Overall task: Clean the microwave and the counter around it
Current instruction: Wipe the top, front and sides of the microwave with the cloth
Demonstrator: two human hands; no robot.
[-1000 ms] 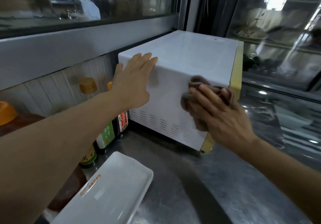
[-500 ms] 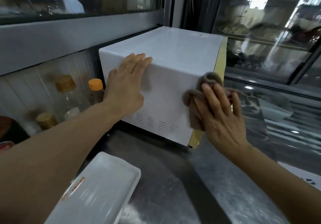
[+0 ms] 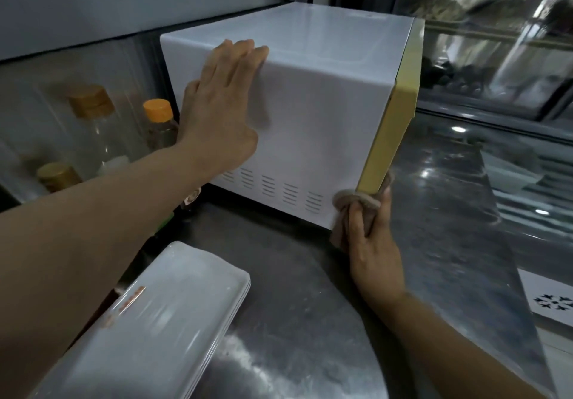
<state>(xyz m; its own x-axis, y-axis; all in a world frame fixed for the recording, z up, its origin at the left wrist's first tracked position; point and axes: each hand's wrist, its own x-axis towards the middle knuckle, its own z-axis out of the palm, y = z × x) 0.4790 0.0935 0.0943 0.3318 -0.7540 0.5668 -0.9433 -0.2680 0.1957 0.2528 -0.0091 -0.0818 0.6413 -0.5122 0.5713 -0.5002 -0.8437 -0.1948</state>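
Observation:
A white microwave point(image 3: 322, 126) with a yellow front frame stands on the steel counter point(image 3: 310, 290), its vented side wall facing me. My left hand point(image 3: 220, 113) presses flat against that side wall, fingers straight and reaching the top edge. My right hand point(image 3: 372, 240) grips a brown cloth point(image 3: 356, 203) bunched at the lower front corner of the microwave, where the side wall meets the yellow frame.
A stack of white rectangular trays point(image 3: 155, 330) lies on the counter at lower left. Bottles with orange and tan caps point(image 3: 158, 123) stand left of the microwave against the wall. A white sheet with a snowflake mark point(image 3: 552, 302) sits at the right edge.
My right hand has dragged the cloth down the side wall from the upper front edge to the bottom front corner. My left hand stays pressed on the side.

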